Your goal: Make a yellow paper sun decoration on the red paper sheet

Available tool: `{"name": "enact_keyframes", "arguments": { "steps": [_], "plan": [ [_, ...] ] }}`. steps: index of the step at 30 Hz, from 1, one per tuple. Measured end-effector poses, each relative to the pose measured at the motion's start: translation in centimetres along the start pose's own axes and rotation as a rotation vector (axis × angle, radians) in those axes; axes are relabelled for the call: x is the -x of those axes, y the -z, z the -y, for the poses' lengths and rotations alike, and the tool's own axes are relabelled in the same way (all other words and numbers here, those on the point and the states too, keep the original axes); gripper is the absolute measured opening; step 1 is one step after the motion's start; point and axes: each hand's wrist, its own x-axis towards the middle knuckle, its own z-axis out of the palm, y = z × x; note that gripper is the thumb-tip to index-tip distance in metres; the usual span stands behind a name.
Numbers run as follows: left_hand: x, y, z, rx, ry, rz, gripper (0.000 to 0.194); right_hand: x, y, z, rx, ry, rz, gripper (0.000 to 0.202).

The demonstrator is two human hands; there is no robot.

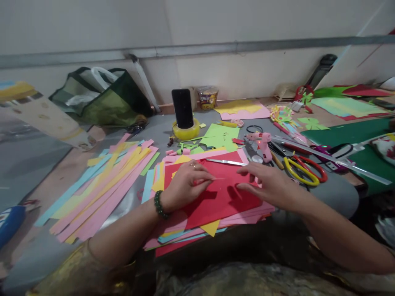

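Note:
Above a red paper sheet (228, 201) that tops a stack of coloured paper, my left hand (189, 183) pinches a thin, pale pinkish sliver (219, 179) between thumb and fingertips. Its exact kind is too small to make out. To the right of the sliver's free end, my right hand (267, 185) hovers with thumb and fingers apart, holding nothing. A slim metal blade-like tool (226, 162) lies on the red sheet just beyond both hands. Pink, yellow and blue sheets stick out beneath the red one.
Paper strips (106, 189) fan out on the left. Behind stand a phone (182, 109) on a yellow tape roll (186, 130) and a green bag (105, 98). At right lie a pink glue gun (263, 147), yellow-handled scissors (300, 172) and clear glue sticks (336, 158).

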Motion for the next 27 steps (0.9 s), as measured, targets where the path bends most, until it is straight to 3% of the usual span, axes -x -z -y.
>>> {"name": "enact_keyframes", "arguments": {
  "steps": [2,4,7,10,13,19,23,27],
  "plan": [
    [-0.3,0.3,0.0,0.33,0.215,-0.087,0.02,-0.9,-0.5,1.3,-0.154,0.038,-0.013,0.04],
    [-0.6,0.5,0.1,0.586,0.403,-0.17,0.022,-2.5,-1.0,2.6,-0.296,0.026,0.052,0.054],
    [-1.0,0.8,0.4,0.878,0.557,-0.262,0.027,-5.7,-2.1,3.6,-0.507,-0.003,0.198,0.068],
    [-1.3,0.9,0.6,1.05,0.594,-0.266,0.03,-8.3,-3.6,3.9,-0.797,0.027,0.302,0.048],
    [-1.4,1.1,0.6,1.122,0.611,-0.274,0.029,-9.4,-4.6,4.0,-0.964,0.073,0.295,0.029],
    [-1.7,3.4,0.9,1.157,0.688,-0.475,0.02,-8.8,-5.0,4.1,-0.745,-0.018,0.231,0.032],
    [-1.9,6.3,1.7,1.136,0.615,-0.722,0.017,-8.8,-5.5,3.7,-0.679,-0.014,0.206,0.032],
    [-1.7,10.2,2.5,1.159,0.553,-1.048,0.021,-8.8,-5.1,3.0,-0.512,-0.04,0.171,0.029]
  ]
}}
